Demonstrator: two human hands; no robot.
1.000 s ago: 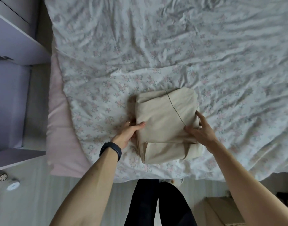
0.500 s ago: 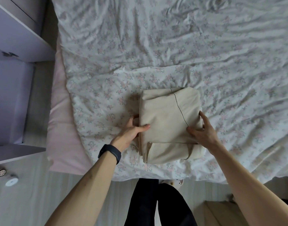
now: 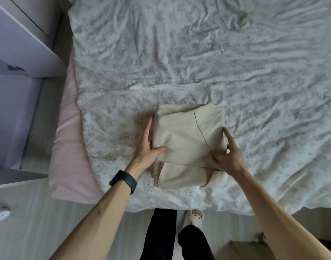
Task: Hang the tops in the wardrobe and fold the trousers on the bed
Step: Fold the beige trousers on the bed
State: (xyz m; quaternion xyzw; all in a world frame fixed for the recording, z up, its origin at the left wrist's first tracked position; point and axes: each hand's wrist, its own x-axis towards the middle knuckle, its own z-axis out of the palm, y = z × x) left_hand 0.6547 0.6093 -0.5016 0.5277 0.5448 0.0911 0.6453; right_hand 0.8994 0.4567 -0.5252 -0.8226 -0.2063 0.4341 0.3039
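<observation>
Here we are at the near edge of the bed (image 3: pixel 198 53), and the beige trousers (image 3: pixel 187 143) lie on the flowered cover as a thick, squarish packet with a seam line running down its top face. The left hand (image 3: pixel 146 149), dark wristband (image 3: pixel 123 182) behind it, lies flat against the packet's left side, fingers straight along the edge and thumb resting on top. The right hand (image 3: pixel 228 156) brackets the other side: forefinger stretched up the right edge, thumb on top by the seam, the lower fingers curled in at the corner in what looks like a pinch. Whether they reach underneath, I cannot tell. By my reading this is the tail end of the folding step — the folds are in, and the hands are squaring the bundle. One lower layer pokes out at the near side, so it is not perfectly aligned. The next move calls for a light touch: press evenly from both sides, tuck that near flap flush, then let go without dragging the top layer loose — or, if it is to be shifted, slide both hands under so the stack holds together. No tops are in view; the pale purple cabinet (image 3: pixel 20 44) stands at the left, beside the bed.
</observation>
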